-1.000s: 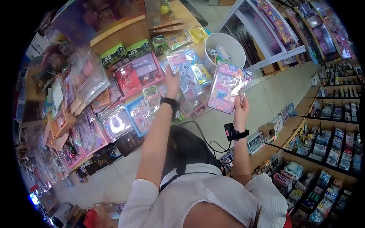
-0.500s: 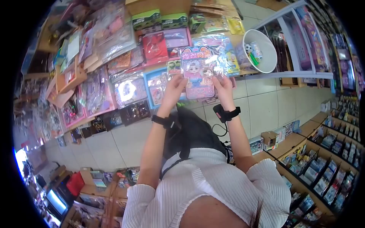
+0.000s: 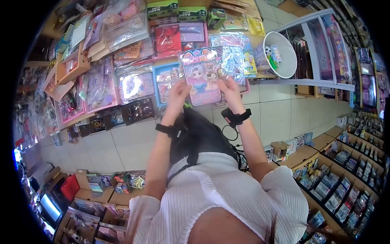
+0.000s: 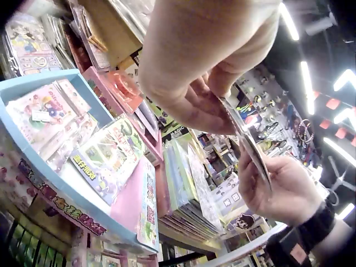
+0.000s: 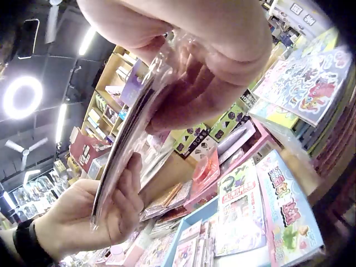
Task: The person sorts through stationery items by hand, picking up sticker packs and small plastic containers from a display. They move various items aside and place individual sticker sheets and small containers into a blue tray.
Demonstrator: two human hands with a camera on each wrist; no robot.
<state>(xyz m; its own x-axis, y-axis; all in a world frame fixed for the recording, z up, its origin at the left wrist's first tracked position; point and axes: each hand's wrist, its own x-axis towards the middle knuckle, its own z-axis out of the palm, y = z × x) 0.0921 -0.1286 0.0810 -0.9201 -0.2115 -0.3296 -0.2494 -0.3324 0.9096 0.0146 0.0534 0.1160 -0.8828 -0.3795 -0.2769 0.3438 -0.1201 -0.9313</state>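
Holding a flat pink packet (image 3: 200,77) up before the body, raised over the goods at the near edge of the bench (image 3: 247,5), printed front toward the head camera. Pinched at both sides, below mid-height: left grip (image 3: 178,94) grasping one edge, right grip (image 3: 230,91) grasping the other, thumbs to the front. Wrapped in clear film, loose and crinkled along the edge in the right wrist view. Probably stiff inside, though hard to judge with glare on the film and only a thin edge showing to the wrist cameras.

To hold and view well, as a judgement: pinch only the margins, leaving the print uncovered; match the pressure on both sides, so as not to bow the packet; tilt slightly to throw the glare off the front; watch for slick film slipping under the thumbs. Best moved with both wrists together, clear of the stacks below.

Just to the left, partly behind the packet, note a blue box (image 3: 155,86) of wrapped goods; to the right, glossy sticker sheets (image 3: 237,57). Farther back, see a red packet (image 3: 167,40) and green-and-black Magic Cube boxes (image 3: 192,13). Beyond the sheets, find a white bucket (image 3: 287,53) with a small football (image 3: 268,50) inside.
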